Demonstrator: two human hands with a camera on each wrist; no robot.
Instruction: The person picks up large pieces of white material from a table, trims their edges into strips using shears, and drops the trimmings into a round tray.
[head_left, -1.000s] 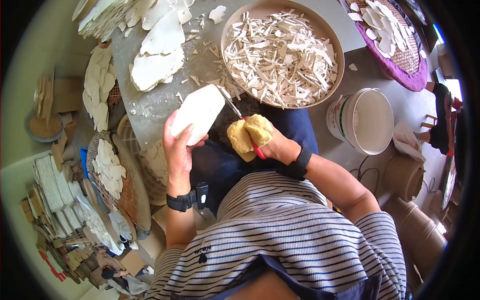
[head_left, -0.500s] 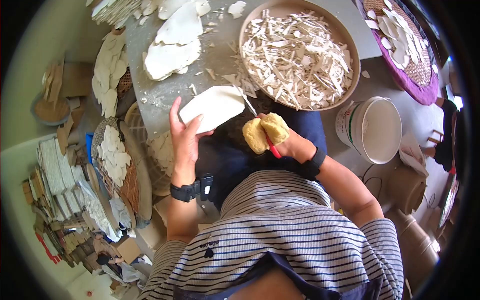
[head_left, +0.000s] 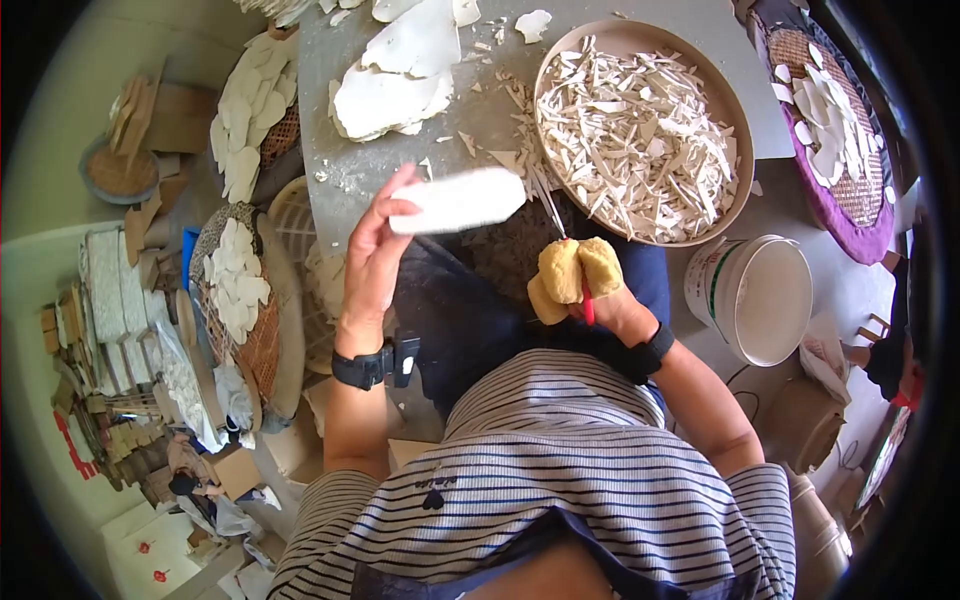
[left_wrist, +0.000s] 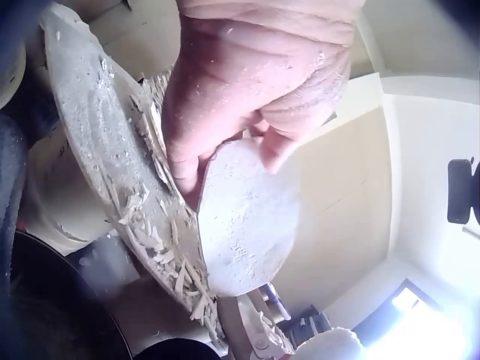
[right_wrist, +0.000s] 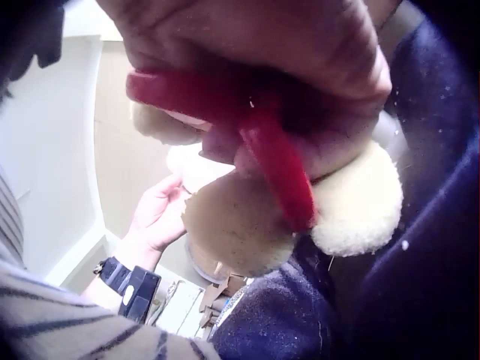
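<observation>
In the head view, my left hand [head_left: 372, 260] pinches a flat white piece [head_left: 460, 200] by its left end; the piece is blurred. The left wrist view shows the thumb on the face of the piece [left_wrist: 247, 217] and fingers behind its edge. My right hand [head_left: 625, 315] grips scissors with red handles [head_left: 588, 306] and metal blades [head_left: 549, 212] pointing up beside the piece's right end. Thick yellow spongy pads [head_left: 560, 271] surround the handles. Close up in the right wrist view, fingers curl round the red handles [right_wrist: 279, 169], with pale pads [right_wrist: 360, 202] beside them.
A round tray [head_left: 745, 185] heaped with white offcuts overhangs the grey table [head_left: 325, 140]. Large white sheets [head_left: 390, 98] lie at the table's left. A white bucket [head_left: 700, 280] stands at right, baskets [head_left: 285, 350] with white pieces at left.
The white piece has turned from a steep slant to nearly level, and a gap now shows between it and the blades. The head view has shifted, moving the table and tray rightward.
</observation>
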